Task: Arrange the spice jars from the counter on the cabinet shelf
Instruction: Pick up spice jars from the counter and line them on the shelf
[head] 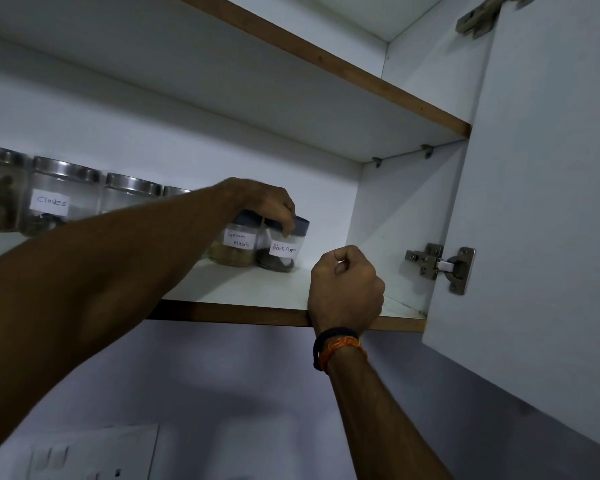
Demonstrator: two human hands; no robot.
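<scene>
Two small jars with dark lids stand side by side on the white cabinet shelf [257, 292]: one labelled Garam Masala [234, 247] and, to its right, one labelled Black Pepper [282, 252]. My left hand [262, 202] reaches in from the left and grips the lid of the Black Pepper jar from above, fingers curled over it. My right hand [345, 287] is a closed fist holding nothing, in front of the shelf's front edge, right of the jars.
Larger steel-lidded glass jars line the shelf's left, one labelled Cloves [54, 199]. An upper shelf [326, 81] hangs above. The open cabinet door [541, 220] with its hinge [440, 266] stands at right. A switch plate [94, 452] is on the wall below.
</scene>
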